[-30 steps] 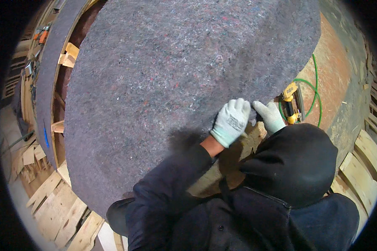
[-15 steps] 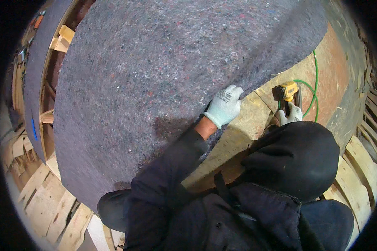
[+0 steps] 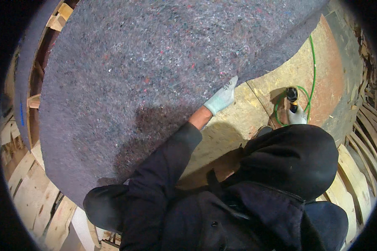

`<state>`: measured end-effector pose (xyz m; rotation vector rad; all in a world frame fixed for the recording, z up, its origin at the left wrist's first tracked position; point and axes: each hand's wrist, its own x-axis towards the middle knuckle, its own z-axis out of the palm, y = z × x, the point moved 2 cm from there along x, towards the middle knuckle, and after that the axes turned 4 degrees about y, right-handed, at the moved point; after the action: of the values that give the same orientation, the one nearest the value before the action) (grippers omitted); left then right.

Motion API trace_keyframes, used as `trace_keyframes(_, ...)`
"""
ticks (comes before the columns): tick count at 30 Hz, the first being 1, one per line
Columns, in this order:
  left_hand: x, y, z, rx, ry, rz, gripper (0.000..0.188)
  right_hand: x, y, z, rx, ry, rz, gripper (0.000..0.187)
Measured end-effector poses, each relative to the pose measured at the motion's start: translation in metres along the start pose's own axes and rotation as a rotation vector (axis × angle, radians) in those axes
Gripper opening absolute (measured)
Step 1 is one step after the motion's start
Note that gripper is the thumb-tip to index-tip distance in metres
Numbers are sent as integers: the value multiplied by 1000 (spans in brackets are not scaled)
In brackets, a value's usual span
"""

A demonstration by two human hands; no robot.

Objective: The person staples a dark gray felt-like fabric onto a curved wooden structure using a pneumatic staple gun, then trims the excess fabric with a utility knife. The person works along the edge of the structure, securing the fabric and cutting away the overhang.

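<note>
A large sheet of speckled grey felt (image 3: pixel 155 54) covers most of the surface before me. At its right edge is my left hand (image 3: pixel 223 97), in a white and pale green glove, with its fingers closed on the felt's border; the thumb is hidden. My right hand (image 3: pixel 297 116), in a white glove, is wrapped around the handle of a yellow and black nail gun or stapler (image 3: pixel 292 95). The tool is seen nearly end-on, above the bare plywood (image 3: pixel 255 100), right of the felt. My knee hides part of the right arm.
A green air hose (image 3: pixel 313 62) loops around the tool and runs off to the far right. A seam crosses the plywood. Wooden framing (image 3: pixel 34 101) shows past the felt's left edge. Pale planks (image 3: pixel 33 196) lie at lower left, and more wooden slats (image 3: pixel 370 121) at right.
The tool has turned from side-on to nearly end-on in my right hand. My left hand has tilted and stays at the felt's edge. The whole view has shifted slightly.
</note>
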<state>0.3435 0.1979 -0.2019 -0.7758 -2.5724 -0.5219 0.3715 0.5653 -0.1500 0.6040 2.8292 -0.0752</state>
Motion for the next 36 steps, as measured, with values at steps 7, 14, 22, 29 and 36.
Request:
trace_keyframes(7, 9, 2, 4, -916, -505, -711, 39, -30, -80, -188, 614, -187, -92, 35)
trace_keyframes(14, 14, -3, 0, -657, -424, -522, 42, -46, -168, -219, 825, -558, -448, 52)
trace_keyframes(22, 11, -6, 27, -651, -372, -542, 56, -53, -214, -224, 688, -672, -706, 49)
trace_keyframes(29, 8, -6, 25, -587, -286, -441, 57, -52, -228, -220, 508, -634, -764, 33)
trace_keyframes(36, 15, -7, 10, -537, -153, -323, 59, -53, -227, -211, 422, -559, -764, 26)
